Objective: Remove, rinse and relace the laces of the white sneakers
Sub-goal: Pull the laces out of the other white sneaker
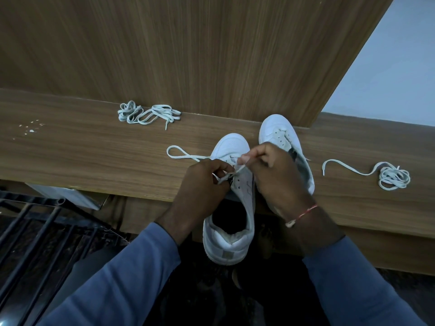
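The right hand (270, 170) pinches a pale lace (226, 176) between thumb and forefinger, with the other fingers curled in behind. The left hand (207, 177) has its fingers curled tight round the same lace, just beside the eyelets. Both hands are closed on it, and a short stretch runs taut between them over the tongue of the near sneaker (235, 238). The rest of this lace trails left across the wood and ends in a flat loop.

The near sneaker lies toe-away on the wooden ledge (94, 161), and its heel overhangs the front edge. A small tan tab sits on the heel; any writing on it is too small to read. The second sneaker (275, 130) stands just beside it to the right, partly behind the right hand, with empty eyelets showing.

A loose lace bundle (146, 114) lies at the back of the ledge to the left. Another coiled lace (393, 176) lies well apart on the right. A red thread band (303, 214) circles the right wrist above a blue sleeve (353, 278).
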A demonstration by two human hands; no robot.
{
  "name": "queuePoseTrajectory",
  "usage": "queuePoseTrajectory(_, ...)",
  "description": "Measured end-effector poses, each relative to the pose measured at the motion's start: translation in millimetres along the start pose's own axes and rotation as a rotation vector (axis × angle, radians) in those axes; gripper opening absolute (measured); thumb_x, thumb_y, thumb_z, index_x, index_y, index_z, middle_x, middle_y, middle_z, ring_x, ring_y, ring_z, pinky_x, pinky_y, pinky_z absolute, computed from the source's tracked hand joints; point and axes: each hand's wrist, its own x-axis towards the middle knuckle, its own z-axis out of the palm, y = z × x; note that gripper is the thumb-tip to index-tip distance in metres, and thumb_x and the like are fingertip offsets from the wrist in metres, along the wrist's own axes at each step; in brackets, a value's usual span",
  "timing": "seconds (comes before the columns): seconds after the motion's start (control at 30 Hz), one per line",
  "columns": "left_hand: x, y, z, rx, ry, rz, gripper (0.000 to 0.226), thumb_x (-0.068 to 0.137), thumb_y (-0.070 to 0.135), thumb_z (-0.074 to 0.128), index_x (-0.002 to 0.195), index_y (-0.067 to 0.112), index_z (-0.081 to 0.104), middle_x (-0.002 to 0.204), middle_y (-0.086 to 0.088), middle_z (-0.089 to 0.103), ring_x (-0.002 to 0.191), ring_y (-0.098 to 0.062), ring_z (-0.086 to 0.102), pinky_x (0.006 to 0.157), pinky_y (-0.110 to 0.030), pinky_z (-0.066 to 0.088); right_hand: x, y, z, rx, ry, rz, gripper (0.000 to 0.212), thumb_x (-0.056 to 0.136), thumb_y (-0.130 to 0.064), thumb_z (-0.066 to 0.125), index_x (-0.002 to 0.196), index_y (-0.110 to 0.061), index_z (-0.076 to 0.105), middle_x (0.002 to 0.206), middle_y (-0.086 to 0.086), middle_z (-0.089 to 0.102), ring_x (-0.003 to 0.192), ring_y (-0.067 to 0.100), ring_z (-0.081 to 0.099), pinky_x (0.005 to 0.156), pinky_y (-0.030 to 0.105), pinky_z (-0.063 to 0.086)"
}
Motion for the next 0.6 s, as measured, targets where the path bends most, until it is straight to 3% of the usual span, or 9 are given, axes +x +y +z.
queuePoseTrajectory(0.07, 0.6, 0.0, 0.2, -0.011, -0.010, -0.005, 0.021, 0.077, 0.003, 0.068, 0.091, 0.018, 0.072, 0.074, 0.008, 0.065, 0.064, -0.002, 0.056, 0.059, -0.005, 0.038, -0.3, -11.9, -8.7, 0.487, -0.015, 0.138, 0.009, 0.097, -0.014, 0.057, 0.089, -0.010, 0.056, 0.070, 0.003, 0.069, 0.069, 0.012, 0.068, 0.072, 0.024, 0.053)
queuePoseTrajectory(0.13, 0.5, 0.0, 1.1, -0.022, -0.008, -0.011, 0.020, 0.078, 0.004, 0.068, 0.090, 0.019, 0.070, 0.074, 0.009, 0.064, 0.063, -0.002, 0.056, 0.059, -0.006, 0.038, 1.0, -22.5, -20.6, 0.840, 0.028, 0.206, 0.018, 0.098, -0.014, 0.053, 0.080, -0.012, 0.051, 0.054, 0.000, 0.053, 0.055, 0.014, 0.059, 0.072, 0.032, 0.055)
queuePoseTrajectory(0.2, 0.0, 1.4, 1.6, -0.044, 0.004, -0.037, 0.017, 0.077, 0.005, 0.069, 0.088, 0.019, 0.067, 0.073, 0.009, 0.063, 0.060, -0.001, 0.055, 0.057, -0.007, 0.038, 2.4, -30.8, -34.1, 0.984, 0.114, 0.233, 0.023, 0.096, -0.022, 0.054, 0.074, -0.017, 0.049, 0.049, -0.004, 0.040, 0.043, 0.010, 0.041, 0.055, 0.026, 0.047)
queuePoseTrajectory(0.27, -0.4, 2.9, 1.4, -0.056, 0.006, -0.081, 0.016, 0.077, 0.007, 0.069, 0.086, 0.019, 0.063, 0.072, 0.011, 0.061, 0.059, 0.003, 0.054, 0.056, -0.006, 0.038, 1.2, -37.1, -47.1, 1.035, 0.165, 0.196, 0.021, 0.094, -0.031, 0.053, 0.077, -0.018, 0.051, 0.051, -0.004, 0.036, 0.041, 0.010, 0.030, 0.049, 0.022, 0.034)
queuePoseTrajectory(0.37, -0.7, 2.8, 0.7, -0.049, -0.024, -0.125, 0.012, 0.078, 0.011, 0.069, 0.085, 0.018, 0.062, 0.070, 0.011, 0.060, 0.057, 0.008, 0.053, 0.054, -0.005, 0.038, -5.5, -48.1, -61.3, 1.025, 0.172, 0.018, 0.020, 0.093, -0.034, 0.051, 0.084, -0.017, 0.054, 0.059, -0.001, 0.043, 0.043, 0.012, 0.032, 0.049, 0.022, 0.031)
queuePoseTrajectory(0.43, -0.4, 0.5, 0.6, -0.039, -0.041, -0.133, 0.011, 0.078, 0.013, 0.069, 0.084, 0.018, 0.062, 0.069, 0.010, 0.060, 0.057, 0.007, 0.053, 0.053, -0.006, 0.038, -7.5, -50.5, -59.3, 0.867, 0.171, -0.131, 0.014, 0.093, -0.027, 0.052, 0.089, -0.015, 0.057, 0.067, 0.004, 0.054, 0.051, 0.017, 0.044, 0.052, 0.025, 0.037)
queuePoseTrajectory(0.47, 0.0, -0.8, 1.3, -0.030, -0.047, -0.132, 0.011, 0.078, 0.013, 0.069, 0.084, 0.019, 0.062, 0.070, 0.009, 0.061, 0.056, 0.004, 0.053, 0.053, -0.006, 0.037, -6.8, -48.4, -54.5, 0.664, 0.164, -0.188, 0.012, 0.092, -0.025, 0.054, 0.091, -0.015, 0.061, 0.073, 0.005, 0.060, 0.057, 0.019, 0.052, 0.055, 0.028, 0.042)
queuePoseTrajectory(0.53, 0.9, -2.3, 2.5, -0.031, -0.053, -0.133, 0.011, 0.077, 0.014, 0.070, 0.083, 0.018, 0.063, 0.072, 0.007, 0.063, 0.055, 0.000, 0.051, 0.053, -0.007, 0.038, -3.0, -32.4, -42.5, 0.028, 0.110, -0.224, 0.012, 0.094, -0.026, 0.057, 0.102, -0.022, 0.066, 0.086, -0.006, 0.066, 0.076, 0.009, 0.062, 0.070, 0.021, 0.049)
queuePoseTrajectory(0.6, 2.5, -2.8, 1.8, -0.107, -0.073, -0.156, 0.012, 0.075, 0.012, 0.073, 0.082, 0.017, 0.064, 0.070, 0.006, 0.062, 0.054, -0.003, 0.049, 0.053, -0.012, 0.039, -2.1, -9.8, -29.9, -0.485, -0.019, -0.190, 0.029, 0.094, -0.028, 0.058, 0.123, -0.027, 0.060, 0.104, -0.015, 0.063, 0.096, 0.002, 0.057, 0.089, 0.017, 0.043)
